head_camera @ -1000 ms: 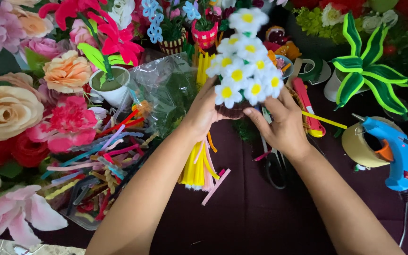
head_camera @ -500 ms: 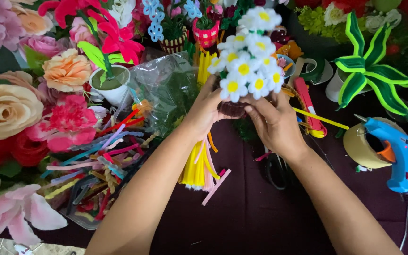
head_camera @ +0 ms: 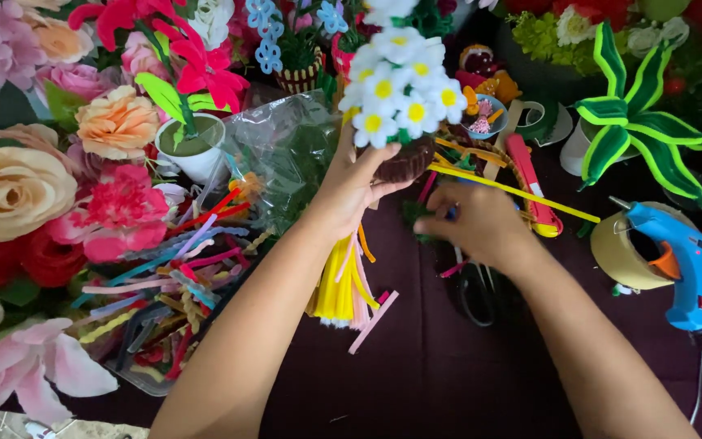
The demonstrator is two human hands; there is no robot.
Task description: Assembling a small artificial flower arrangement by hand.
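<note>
My left hand (head_camera: 353, 189) grips a small dark brown pot (head_camera: 406, 160) holding a bunch of white pipe-cleaner daisies (head_camera: 400, 87) with yellow centres, raised above the dark table. My right hand (head_camera: 474, 224) is lower and to the right, off the pot, fingers curled over small green bits on the table; whether it holds anything is unclear. A bundle of yellow and pink pipe cleaners (head_camera: 343, 284) lies under my left wrist.
Artificial flowers crowd the left and back, with a peach rose (head_camera: 117, 122) and a white pot (head_camera: 192, 150). A tray of mixed pipe cleaners (head_camera: 164, 284) sits at left. A blue glue gun (head_camera: 680, 256), a tape roll (head_camera: 623, 252), scissors (head_camera: 473, 289) and a green striped plant (head_camera: 631, 122) are at right.
My left hand lifted the daisy pot up and away. My right hand let go of the pot and dropped toward the table.
</note>
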